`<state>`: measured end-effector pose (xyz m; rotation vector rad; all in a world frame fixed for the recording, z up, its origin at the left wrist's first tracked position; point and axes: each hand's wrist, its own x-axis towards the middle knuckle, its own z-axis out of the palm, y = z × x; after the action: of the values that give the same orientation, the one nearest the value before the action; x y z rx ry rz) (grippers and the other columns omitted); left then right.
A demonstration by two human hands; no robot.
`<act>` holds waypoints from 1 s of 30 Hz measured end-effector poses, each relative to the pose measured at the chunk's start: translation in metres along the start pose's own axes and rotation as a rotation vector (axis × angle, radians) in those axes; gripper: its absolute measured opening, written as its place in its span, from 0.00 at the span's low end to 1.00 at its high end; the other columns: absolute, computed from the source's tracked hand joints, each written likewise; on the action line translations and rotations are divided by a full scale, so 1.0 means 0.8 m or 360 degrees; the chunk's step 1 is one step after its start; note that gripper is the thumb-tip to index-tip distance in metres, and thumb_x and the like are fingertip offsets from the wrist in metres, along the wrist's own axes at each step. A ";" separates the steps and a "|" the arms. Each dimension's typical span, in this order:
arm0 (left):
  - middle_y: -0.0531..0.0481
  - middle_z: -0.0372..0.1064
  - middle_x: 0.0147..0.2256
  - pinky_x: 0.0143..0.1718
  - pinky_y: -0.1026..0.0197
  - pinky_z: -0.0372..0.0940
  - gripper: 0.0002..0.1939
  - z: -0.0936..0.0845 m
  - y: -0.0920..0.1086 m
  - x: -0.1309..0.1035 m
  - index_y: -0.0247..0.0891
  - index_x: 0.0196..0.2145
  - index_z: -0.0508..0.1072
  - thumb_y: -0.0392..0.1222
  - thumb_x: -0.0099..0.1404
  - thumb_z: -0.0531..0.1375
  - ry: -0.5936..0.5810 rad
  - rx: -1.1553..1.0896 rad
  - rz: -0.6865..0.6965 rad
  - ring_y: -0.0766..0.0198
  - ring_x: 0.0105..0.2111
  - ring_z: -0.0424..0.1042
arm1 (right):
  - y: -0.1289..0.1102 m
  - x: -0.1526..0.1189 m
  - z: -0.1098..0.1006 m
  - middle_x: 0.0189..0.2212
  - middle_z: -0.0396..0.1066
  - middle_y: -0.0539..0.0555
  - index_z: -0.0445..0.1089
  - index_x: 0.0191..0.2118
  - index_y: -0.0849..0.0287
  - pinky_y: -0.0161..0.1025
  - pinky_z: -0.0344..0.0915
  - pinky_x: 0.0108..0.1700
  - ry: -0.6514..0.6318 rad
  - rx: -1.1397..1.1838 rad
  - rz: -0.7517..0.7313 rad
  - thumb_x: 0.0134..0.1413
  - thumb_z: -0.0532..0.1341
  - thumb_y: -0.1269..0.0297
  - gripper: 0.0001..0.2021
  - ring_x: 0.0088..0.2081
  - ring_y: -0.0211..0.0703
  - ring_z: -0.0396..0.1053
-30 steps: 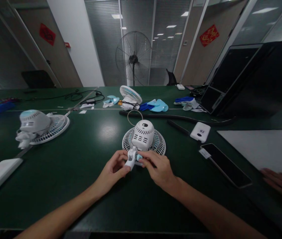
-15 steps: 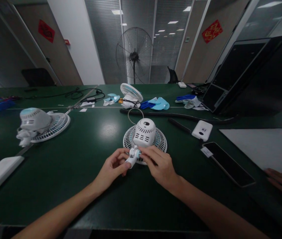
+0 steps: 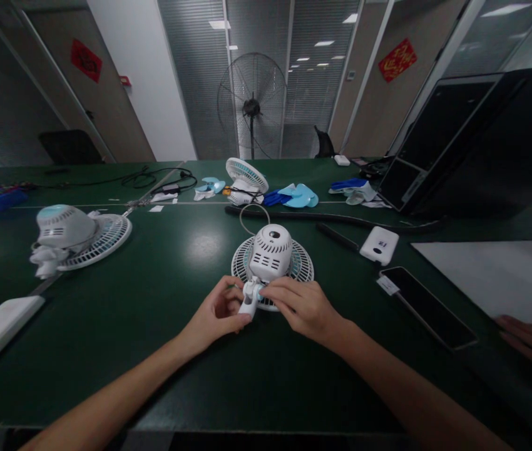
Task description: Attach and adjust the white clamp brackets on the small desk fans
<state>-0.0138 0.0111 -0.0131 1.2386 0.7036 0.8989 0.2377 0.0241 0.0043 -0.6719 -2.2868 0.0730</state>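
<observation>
Fans [image 3: 271, 257] [image 3: 66, 228] [image 3: 243, 190], three small, two hands [image 3: 213, 313] [image 3: 307, 310] on one

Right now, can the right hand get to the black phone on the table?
Probably yes: the black phone lies to the right of the right hand, with green tabletop between them. It would likely have to leave the little blue knob first.

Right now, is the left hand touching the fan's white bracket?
Touching: the head view shows the left hand with its thumb on the lower end of the white bracket.
</observation>
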 end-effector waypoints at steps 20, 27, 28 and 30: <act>0.51 0.67 0.41 0.29 0.66 0.63 0.27 -0.003 -0.004 0.001 0.43 0.51 0.62 0.40 0.61 0.72 -0.0003 0.0100 0.0075 0.69 0.31 0.67 | -0.017 -0.002 0.019 0.40 0.78 0.52 0.69 0.51 0.55 0.33 0.75 0.34 0.0107 0.0673 0.0515 0.66 0.64 0.66 0.10 0.36 0.39 0.79; 0.50 0.67 0.42 0.30 0.66 0.61 0.26 -0.004 -0.002 -0.001 0.42 0.53 0.62 0.40 0.63 0.70 -0.0021 0.0158 0.0076 0.68 0.32 0.66 | -0.008 0.001 -0.003 0.48 0.76 0.56 0.68 0.56 0.55 0.37 0.74 0.38 0.0098 0.0179 0.0229 0.67 0.63 0.65 0.14 0.36 0.38 0.76; 0.50 0.67 0.42 0.30 0.66 0.61 0.26 -0.004 -0.002 -0.001 0.42 0.53 0.62 0.40 0.64 0.70 -0.0020 0.0165 0.0071 0.68 0.32 0.66 | -0.008 0.001 -0.002 0.48 0.76 0.55 0.68 0.56 0.55 0.36 0.74 0.37 0.0109 0.0205 0.0225 0.67 0.63 0.65 0.14 0.35 0.37 0.76; 0.50 0.67 0.42 0.31 0.65 0.60 0.26 -0.003 -0.001 -0.002 0.42 0.52 0.62 0.40 0.63 0.70 -0.0015 0.0186 0.0072 0.68 0.32 0.65 | -0.007 0.001 0.002 0.46 0.77 0.55 0.68 0.56 0.55 0.34 0.73 0.32 0.0148 0.0269 0.0255 0.68 0.62 0.63 0.13 0.34 0.36 0.76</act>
<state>-0.0166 0.0111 -0.0146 1.3665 0.7313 0.8987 0.2336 0.0196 0.0051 -0.7521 -2.1074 0.3017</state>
